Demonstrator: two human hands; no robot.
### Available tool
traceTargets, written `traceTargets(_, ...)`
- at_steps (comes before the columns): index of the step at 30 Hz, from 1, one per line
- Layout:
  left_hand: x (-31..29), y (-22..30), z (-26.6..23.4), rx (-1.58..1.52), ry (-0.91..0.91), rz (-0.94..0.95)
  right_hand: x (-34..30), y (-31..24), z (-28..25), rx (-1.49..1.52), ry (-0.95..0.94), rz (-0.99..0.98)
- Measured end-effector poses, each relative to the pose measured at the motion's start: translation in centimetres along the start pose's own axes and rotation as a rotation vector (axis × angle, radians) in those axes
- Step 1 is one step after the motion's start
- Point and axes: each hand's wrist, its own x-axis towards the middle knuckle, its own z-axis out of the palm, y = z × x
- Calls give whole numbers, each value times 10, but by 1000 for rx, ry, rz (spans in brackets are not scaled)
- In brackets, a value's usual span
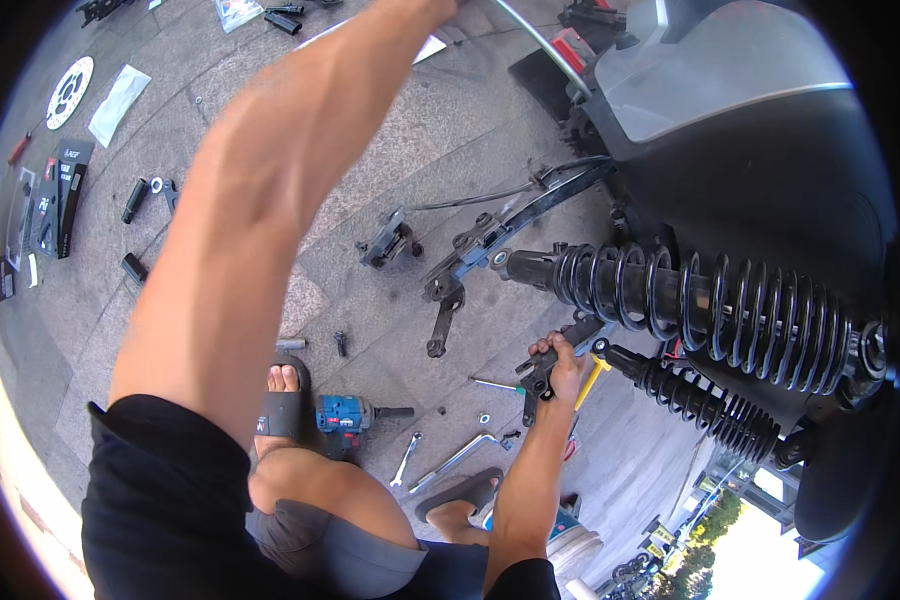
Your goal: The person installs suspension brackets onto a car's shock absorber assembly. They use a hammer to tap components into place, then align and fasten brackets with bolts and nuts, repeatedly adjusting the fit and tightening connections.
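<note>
My right hand [562, 368] is closed around a black metal bracket [536, 378], below the end of a large black coil-spring shock absorber [700, 312]. A second, smaller shock absorber [685, 398] lies just right of the hand. Both join the dark underside of a scooter-like vehicle with a grey body panel [730, 75]. Beside the bracket is a yellow tool handle [592, 382]. My left forearm [270, 170] reaches up across the view and leaves at the top edge near a metal rail [540, 42]; the left hand is out of sight.
On the paving lie a blue cordless impact wrench [342, 414], a combination wrench [407, 460], an L-shaped bar [453, 462] and a screwdriver [497, 386]. Black linkage parts [390, 240] sit farther off. A brake disc [70, 93] and black boxes [62, 198] are at left.
</note>
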Motion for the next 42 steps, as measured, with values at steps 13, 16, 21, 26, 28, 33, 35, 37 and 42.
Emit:
traceTargets(13, -30, -2, -221, 654, 214, -50, 2, 15, 6, 33, 30, 20)
traceTargets(16, -36, -24, -251, 823, 303, -109, -2, 17, 11, 0, 12, 5)
traceTargets(21, -27, -34, -286, 1063, 265, -123, -4, 19, 19, 29, 31, 8)
traceTargets(26, -49, -23, -265, 1417, 180, -48, -3, 16, 15, 22, 17, 11)
traceTargets(28, -78, -13, -237, 1717, 18, 198, -1, 14, 12, 11, -16, 11)
traceTargets(33, -178, -25, -154, 1202, -865, -136, 4, 13, 8, 14, -35, 14)
traceTargets(35, -207, -39, -127, 1157, -786, -212, 5, 12, 7, 29, -50, -1)
traceTargets(37, -218, -44, -111, 1039, -789, -329, 6, 12, 7, 49, -79, 2)
traceTargets(42, -223, -50, -93, 906, -799, -283, 6, 17, 14, 114, -66, 22)
